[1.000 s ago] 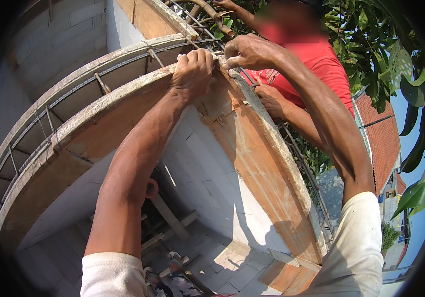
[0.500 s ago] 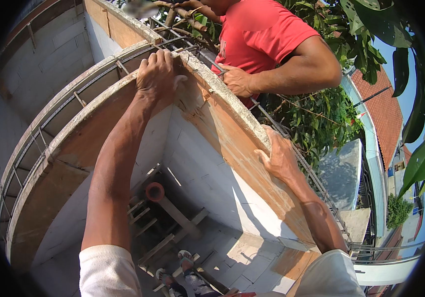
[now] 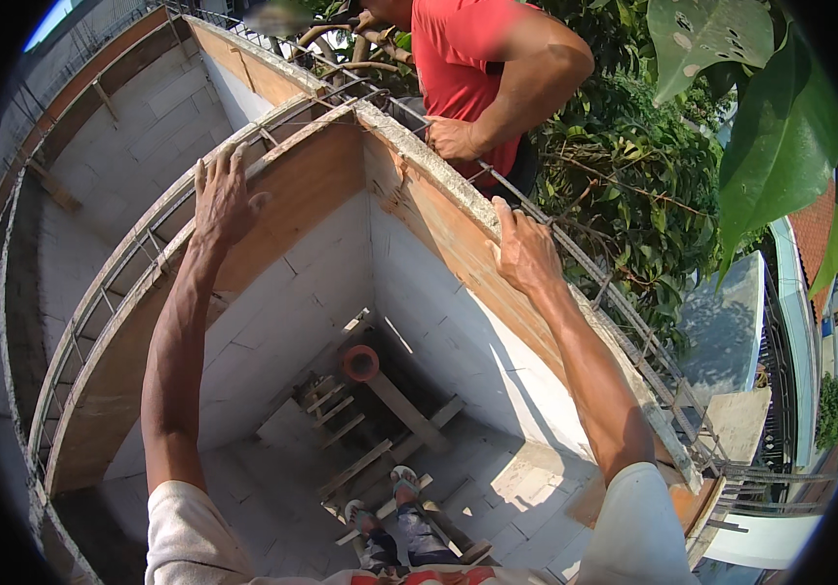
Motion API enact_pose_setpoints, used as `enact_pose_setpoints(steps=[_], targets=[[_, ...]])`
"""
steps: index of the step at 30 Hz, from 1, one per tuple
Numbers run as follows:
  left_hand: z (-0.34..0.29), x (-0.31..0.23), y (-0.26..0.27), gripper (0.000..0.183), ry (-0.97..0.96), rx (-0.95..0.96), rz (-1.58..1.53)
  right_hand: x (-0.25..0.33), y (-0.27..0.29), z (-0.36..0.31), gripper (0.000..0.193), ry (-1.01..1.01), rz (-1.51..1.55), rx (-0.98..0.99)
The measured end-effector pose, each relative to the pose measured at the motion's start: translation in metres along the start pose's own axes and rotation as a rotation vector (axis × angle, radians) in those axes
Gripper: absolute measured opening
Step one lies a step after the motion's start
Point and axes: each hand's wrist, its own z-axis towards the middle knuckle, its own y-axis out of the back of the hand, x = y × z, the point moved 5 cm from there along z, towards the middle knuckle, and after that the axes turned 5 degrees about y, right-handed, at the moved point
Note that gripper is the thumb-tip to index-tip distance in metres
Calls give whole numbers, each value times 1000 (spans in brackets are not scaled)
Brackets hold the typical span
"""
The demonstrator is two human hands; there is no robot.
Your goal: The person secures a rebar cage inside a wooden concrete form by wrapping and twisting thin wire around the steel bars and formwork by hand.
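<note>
My left hand (image 3: 227,200) is hooked over the top edge of the left plywood formwork board (image 3: 307,161), fingers across the rim and thumb apart on the inner side. On the right formwork board (image 3: 448,244), my right hand (image 3: 526,249) grips the mortar-crusted top edge, its fingers over the rim. The two boards meet at a corner ahead, above pale block walls (image 3: 438,322). Steel rebar (image 3: 151,244) runs in the gap behind the left board, and more rebar (image 3: 614,288) lies along the outside of the right one.
A co-worker in a red shirt (image 3: 458,78) stands beyond the right wall, one hand (image 3: 453,138) at its rebar. Far below are an orange-rimmed pipe (image 3: 360,364), wooden slats (image 3: 355,468) and my feet. Leafy branches (image 3: 779,146) hang at the right.
My left hand has moved along the left board's edge, away from the corner. My right hand is somewhat nearer the corner. The co-worker has shifted left in view.
</note>
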Motion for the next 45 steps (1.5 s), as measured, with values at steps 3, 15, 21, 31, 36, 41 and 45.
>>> enact_pose_setpoints(steps=[3, 15, 21, 31, 36, 41, 45], targets=[[-18, 79, 5, 100, 124, 68, 152, -3, 11, 3, 67, -48, 45, 118], [-26, 94, -26, 75, -48, 125, 94, 1, 8, -2, 81, -8, 11, -45], [-15, 131, -36, 64, -56, 120, 148, 2, 71, -143, 87, -159, 124, -301], [-4, 142, -44, 67, -46, 97, 232, -113, 93, -327, 116, -526, -150, 87], [-10, 120, -45, 66, -51, 151, 195, -125, 96, -338, 109, -694, -103, 103], [-10, 131, -42, 62, 3, 143, 222, -123, 91, -318, 81, -648, -195, 166], [-5, 132, -39, 65, -70, 174, 273, -127, 84, -317, 73, -605, -174, 177]])
